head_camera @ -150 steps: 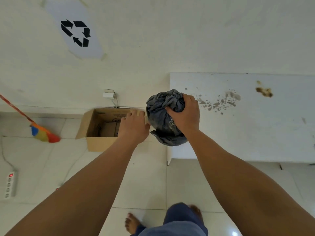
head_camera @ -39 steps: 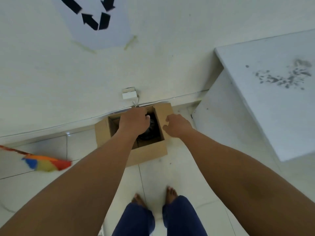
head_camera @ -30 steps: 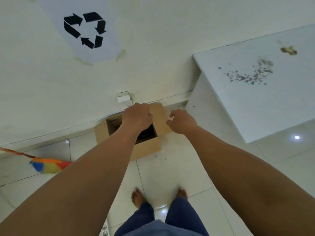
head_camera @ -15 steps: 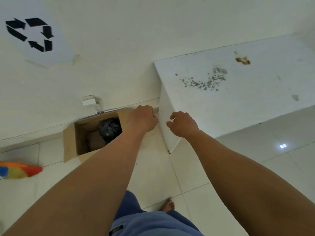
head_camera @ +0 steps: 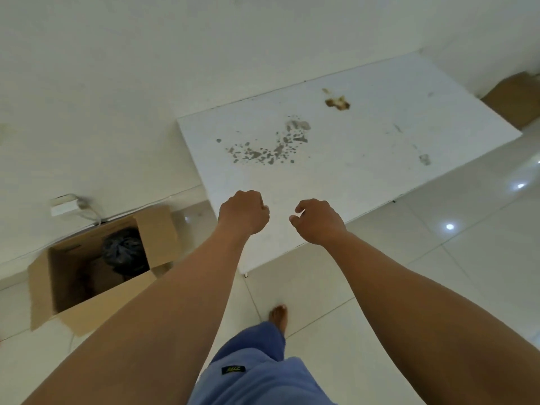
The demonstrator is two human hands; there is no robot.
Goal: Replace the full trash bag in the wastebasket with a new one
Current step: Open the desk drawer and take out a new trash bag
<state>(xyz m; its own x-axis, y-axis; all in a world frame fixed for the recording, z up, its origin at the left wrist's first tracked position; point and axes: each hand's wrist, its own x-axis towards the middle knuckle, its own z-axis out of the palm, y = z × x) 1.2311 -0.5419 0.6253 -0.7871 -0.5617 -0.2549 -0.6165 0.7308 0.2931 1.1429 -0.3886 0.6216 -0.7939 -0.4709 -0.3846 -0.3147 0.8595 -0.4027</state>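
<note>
The tied dark grey trash bag [head_camera: 124,254] lies inside an open cardboard box [head_camera: 87,311] on the floor at the lower left, against the wall. My left hand [head_camera: 244,211] and my right hand [head_camera: 317,220] hang in the air over the near edge of a white table [head_camera: 380,135], well right of the box. Both hands hold nothing; their fingers are loosely curled. No wastebasket and no new bag are in view.
The white table top carries grey specks and a brown stain [head_camera: 337,102]. A white wall socket with a cable [head_camera: 65,204] sits above the box. Another brown cardboard piece [head_camera: 514,99] lies at the far right. Glossy white tiles cover the floor; my bare foot [head_camera: 277,315] stands below.
The bag went from my right hand into the box. Since then both empty hands have drawn away from the box to the right, over the table's edge, and the view has turned right.
</note>
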